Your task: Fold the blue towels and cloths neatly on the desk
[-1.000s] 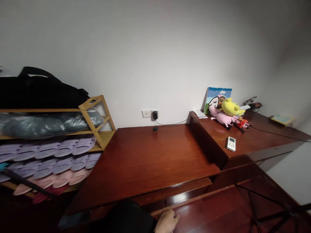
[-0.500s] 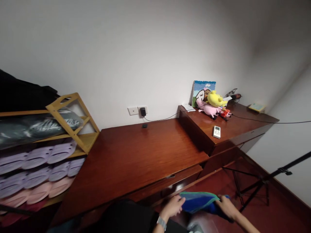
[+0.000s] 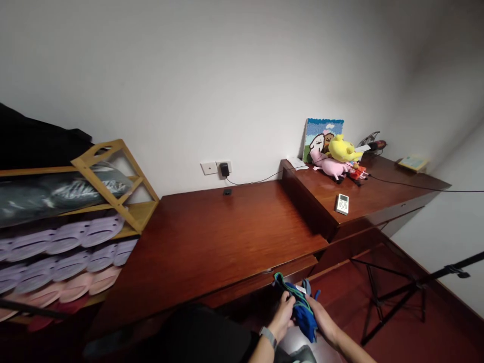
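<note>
A bunched blue cloth item with green edging (image 3: 303,308) is held low in front of me, below the desk's front edge. My left hand (image 3: 284,311), with a grey band at the wrist, is closed on its left side. Around its right side my right hand (image 3: 317,313) is closed, fingers partly hidden by the fabric. A small white tag and strap-like ends show at the top of the cloth. Its exact kind cannot be made out. Beneath my hands there is a pale, shiny thing (image 3: 297,343), blurred.
The reddish-brown desk (image 3: 223,237) stands ahead. On the higher cabinet (image 3: 370,196) at right lie a remote control (image 3: 342,204), plush toys (image 3: 333,166) and a picture (image 3: 319,133). A slipper rack (image 3: 139,217) is at left, a black tripod (image 3: 408,287) at right.
A second ago only one fist showed. Then both hands appeared with the blue cloth stretched between them. Now the hands are closer together and the cloth is bunched up.
</note>
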